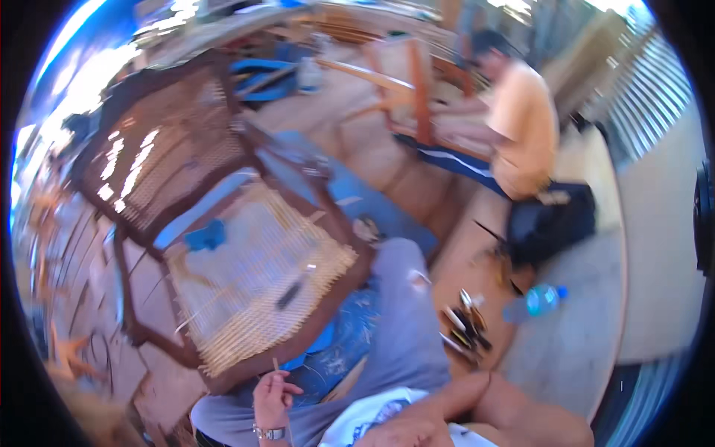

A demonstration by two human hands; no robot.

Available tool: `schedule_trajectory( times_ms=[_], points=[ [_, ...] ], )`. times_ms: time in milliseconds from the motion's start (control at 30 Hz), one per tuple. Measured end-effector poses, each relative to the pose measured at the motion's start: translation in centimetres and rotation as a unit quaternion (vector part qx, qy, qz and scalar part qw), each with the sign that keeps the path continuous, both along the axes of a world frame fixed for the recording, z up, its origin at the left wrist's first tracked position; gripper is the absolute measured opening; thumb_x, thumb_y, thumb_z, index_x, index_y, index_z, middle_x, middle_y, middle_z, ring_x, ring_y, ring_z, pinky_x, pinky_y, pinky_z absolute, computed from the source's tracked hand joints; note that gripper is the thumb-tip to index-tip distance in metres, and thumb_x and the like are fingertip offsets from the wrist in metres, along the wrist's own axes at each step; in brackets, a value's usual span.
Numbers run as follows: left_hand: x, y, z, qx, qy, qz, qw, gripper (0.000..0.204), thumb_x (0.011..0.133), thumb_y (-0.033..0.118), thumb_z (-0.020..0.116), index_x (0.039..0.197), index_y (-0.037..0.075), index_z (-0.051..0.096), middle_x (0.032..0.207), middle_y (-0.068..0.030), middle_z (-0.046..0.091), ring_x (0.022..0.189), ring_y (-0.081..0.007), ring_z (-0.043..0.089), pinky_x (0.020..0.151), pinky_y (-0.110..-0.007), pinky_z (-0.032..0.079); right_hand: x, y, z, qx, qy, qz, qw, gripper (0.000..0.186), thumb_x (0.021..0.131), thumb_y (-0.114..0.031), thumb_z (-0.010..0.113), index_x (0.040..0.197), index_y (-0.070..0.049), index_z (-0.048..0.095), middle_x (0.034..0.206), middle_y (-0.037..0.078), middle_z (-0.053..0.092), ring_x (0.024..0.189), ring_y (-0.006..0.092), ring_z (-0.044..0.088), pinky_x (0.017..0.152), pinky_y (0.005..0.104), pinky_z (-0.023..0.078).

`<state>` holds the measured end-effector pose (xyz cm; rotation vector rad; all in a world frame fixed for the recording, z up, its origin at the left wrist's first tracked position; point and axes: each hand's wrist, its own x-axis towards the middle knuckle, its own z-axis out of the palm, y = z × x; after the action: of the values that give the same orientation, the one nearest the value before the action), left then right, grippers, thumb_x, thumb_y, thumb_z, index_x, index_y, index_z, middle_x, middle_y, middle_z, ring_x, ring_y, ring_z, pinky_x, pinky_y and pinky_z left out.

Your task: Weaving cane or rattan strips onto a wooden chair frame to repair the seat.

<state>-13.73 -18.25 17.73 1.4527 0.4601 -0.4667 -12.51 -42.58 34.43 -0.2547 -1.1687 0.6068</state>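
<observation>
A dark brown wooden armchair (298, 344) stands before me at the left, with a cane-mesh back (160, 141). Its seat is a woven cane panel (246, 320) with loose strand ends along the edges. Close to the front rail, my left hand (274, 398), a watch on its wrist, is closed on a thin pale cane strand (275, 364). At the lower edge, my right hand (406, 432) lies in front of my white shirt, partly cut off; its fingers are blurred. On the seat rest a dark-handled tool (289, 295) and a blue cloth (205, 235).
Several hand tools (465, 328) lie on the floor by my knee, near a clear bottle (542, 300) with a blue cap. A black bag (551, 220) sits beyond. Farther back, a person (525, 127) in an orange shirt works at a wooden frame (419, 93). Blue sheeting (395, 220) lies under the armchair.
</observation>
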Motion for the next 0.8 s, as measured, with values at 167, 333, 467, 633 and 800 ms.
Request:
schedule_trajectory(
  times_ms=[167,333,467,633,800],
  points=[
    [0.3,2.5,0.0,-0.04,-0.039,-0.012,0.998,0.026,0.102,0.027,0.046,0.107,0.003,0.055,0.066,-0.0112,0.065,0.038,-0.004,0.037,0.035,-0.02,0.024,0.8,-7.4,-3.4,-0.36,-0.016,-0.179,0.915,0.019,0.092,-0.018,0.063,0.096,0.001,0.063,0.087,0.006,0.062,0.075,0.0123,0.057,0.065,0.0265,0.046],
    [1.4,2.6,2.6,0.334,-0.138,-0.254,0.897,0.05,0.095,0.018,0.047,0.143,0.005,0.042,0.129,-0.0182,0.052,0.098,-0.0354,0.06,0.088,-0.045,0.046,-6.9,-19.4,-20.0,-0.494,0.511,-0.633,0.306,0.037,0.092,-0.04,0.063,0.102,-0.004,0.064,0.082,0.002,0.061,0.079,0.0119,0.057,0.069,0.0285,0.047],
    [1.3,-1.1,6.4,0.246,0.027,-0.081,0.966,0.056,0.089,0.017,0.05,0.143,0.003,0.041,0.126,-0.0215,0.055,0.105,-0.0372,0.057,0.093,-0.046,0.045,-14.8,-26.9,-26.5,-0.533,0.554,-0.639,-0.026,0.086,0.073,-0.055,0.076,0.128,0.005,0.047,0.118,0.02,0.058,0.105,0.0256,0.058,0.089,0.0369,0.048],
    [0.6,2.7,1.3,0.42,-0.367,-0.279,0.782,0.039,0.098,0.022,0.046,0.128,-0.001,0.054,0.102,-0.0102,0.061,0.076,-0.0161,0.059,0.059,-0.027,0.047,-13.4,-31.6,-27.9,-0.464,0.376,-0.797,-0.096,0.116,0.063,-0.045,0.087,0.145,0.004,0.021,0.144,0.023,0.035,0.131,0.0338,0.041,0.109,0.0427,0.035],
    [0.2,0.7,2.1,0.005,-0.058,-0.028,0.998,0.029,0.1,0.026,0.05,0.108,0.0,0.061,0.078,-0.0037,0.061,0.056,-0.0065,0.048,0.047,-0.021,0.037,-11.3,-35.3,-28.4,-0.399,0.363,-0.824,-0.173,0.118,0.058,-0.039,0.089,0.147,-0.002,0.021,0.144,0.02,0.037,0.133,0.0324,0.039,0.109,0.0447,0.034]
  ],
)
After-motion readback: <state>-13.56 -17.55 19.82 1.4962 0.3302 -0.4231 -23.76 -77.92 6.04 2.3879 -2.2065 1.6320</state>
